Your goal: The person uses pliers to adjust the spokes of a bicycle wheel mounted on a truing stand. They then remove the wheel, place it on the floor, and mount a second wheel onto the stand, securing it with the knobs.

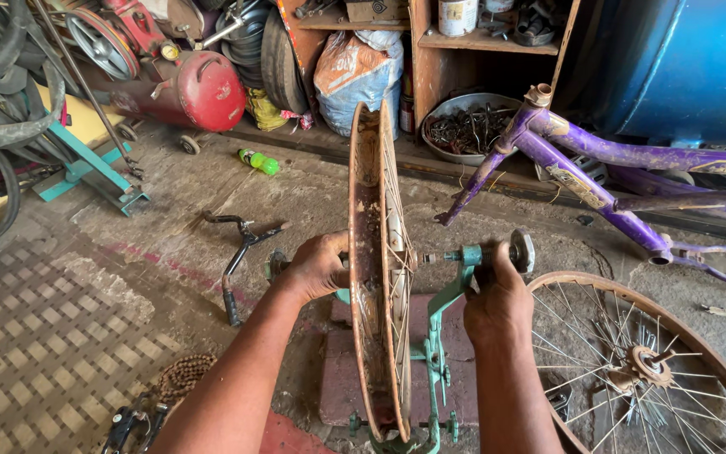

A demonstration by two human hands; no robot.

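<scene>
Rusted steel wheel rim (377,252) stands upright on edge, seen nearly edge-on, mounted in a green truing stand (436,336); the rim sits directly between the two hands, its spokes thin and intact where visible; left hand (317,267) is closed over the axle end on the rim's left face, fingers curled against the hub area; right hand (495,303) is clamped around the stand's upper arm just right of the rim, thumb up beside the knob (520,250) at the axle end; both forearms enter from the lower edge.

Containers: a metal basin (466,128) lies well beyond the right hand under the wooden shelf (464,42), filled with dark loose metal parts, kind not discernible; a tied sack (355,71) rests beyond the rim's top, contents hidden; a can on the shelf is only partly in view.

Surroundings: a second rusted wheel (644,366) lies flat just right of the right hand; a purple bicycle frame (598,181) lies beyond it; a black crank piece (241,252) lies on the concrete left of the left hand; a green bottle (259,161) and a red compressor tank (199,88) lie farther off to the left; a chain (180,378) lies near the left forearm.
</scene>
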